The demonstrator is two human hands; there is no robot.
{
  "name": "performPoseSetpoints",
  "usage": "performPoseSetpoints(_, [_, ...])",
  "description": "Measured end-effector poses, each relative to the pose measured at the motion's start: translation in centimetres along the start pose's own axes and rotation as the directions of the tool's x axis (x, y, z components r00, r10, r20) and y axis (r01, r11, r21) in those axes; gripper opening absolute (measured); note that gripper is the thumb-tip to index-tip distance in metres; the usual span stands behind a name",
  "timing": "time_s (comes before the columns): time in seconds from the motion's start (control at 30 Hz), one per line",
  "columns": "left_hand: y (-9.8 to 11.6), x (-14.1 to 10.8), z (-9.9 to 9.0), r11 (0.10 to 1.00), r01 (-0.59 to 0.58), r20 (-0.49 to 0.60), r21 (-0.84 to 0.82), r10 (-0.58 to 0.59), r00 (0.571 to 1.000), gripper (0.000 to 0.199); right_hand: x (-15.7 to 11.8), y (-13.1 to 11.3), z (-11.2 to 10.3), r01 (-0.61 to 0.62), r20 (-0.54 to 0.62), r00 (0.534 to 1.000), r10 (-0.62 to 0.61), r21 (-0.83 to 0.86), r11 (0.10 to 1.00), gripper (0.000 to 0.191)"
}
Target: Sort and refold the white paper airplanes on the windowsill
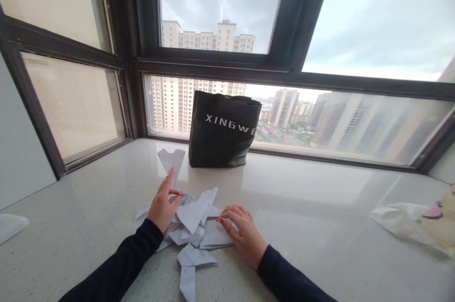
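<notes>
left hand (164, 207) open, fingers spread, on heap of folded paper planes (194, 226) at table (302, 226) centre. right hand (245, 235) flat, pressing heap at 3 o'clock. one finished plane (172, 160) apart at 12 o'clock, beside black bag (222, 129).

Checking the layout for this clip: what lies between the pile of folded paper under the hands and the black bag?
In the head view, one folded paper plane lies between the paper pile and the black bag; otherwise bare countertop.

Two bare hands, left hand (163, 207), right hand (243, 235), long dark navy sleeves (117, 269) snug to the wrists, reddish polish on the fingernails (221, 220)
</notes>
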State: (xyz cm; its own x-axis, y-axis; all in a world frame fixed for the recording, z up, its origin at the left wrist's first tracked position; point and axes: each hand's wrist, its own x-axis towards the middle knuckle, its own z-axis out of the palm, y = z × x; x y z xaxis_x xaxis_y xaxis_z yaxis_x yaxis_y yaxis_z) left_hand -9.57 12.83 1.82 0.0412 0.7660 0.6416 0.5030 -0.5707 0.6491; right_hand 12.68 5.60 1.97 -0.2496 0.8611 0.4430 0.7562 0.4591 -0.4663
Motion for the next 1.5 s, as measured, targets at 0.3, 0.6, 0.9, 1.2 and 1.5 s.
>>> performPoseSetpoints(0.3, [2.2, 0.5, -0.9, 0.977, -0.083, -0.28, -0.195, 0.025, 0.96, 0.063, 0.0, 0.0, 0.1, -0.005, -0.075, 0.997, 0.003, -0.025, 1.0, 0.025])
performPoseSetpoints(0.6, [3.5, -0.9, -1.4, 0.958, -0.202, -0.019, -0.202, 0.202, 0.979, 0.053, -0.1, 0.4, 0.3, -0.046, -0.099, 0.994, 0.036, -0.098, 0.994, 0.024])
performPoseSetpoints(0.9, [3.9, -1.2, -0.3, 0.99, -0.134, 0.114, 0.038, 0.129, 0.985, 0.059, -0.3, 0.7, 0.8, -0.011, -0.092, 0.996, -0.002, -0.141, 0.99, 0.037])
performPoseSetpoints(1.2, [3.4, -3.2, 2.1, 0.953, -0.149, 0.425, 0.264, 0.024, 0.905, 0.088, 0.3, 1.2, 0.5, -0.112, 0.015, 0.993, 0.121, -0.281, 0.953, 0.021])
performPoseSetpoints(1.5, [3.3, -2.5, 1.6, 0.991, -0.102, 0.213, 0.085, 0.082, 0.974, 0.063, 0.7, 0.3, -0.4, -0.008, -0.132, 0.991, -0.025, -0.243, 0.97, 0.011])
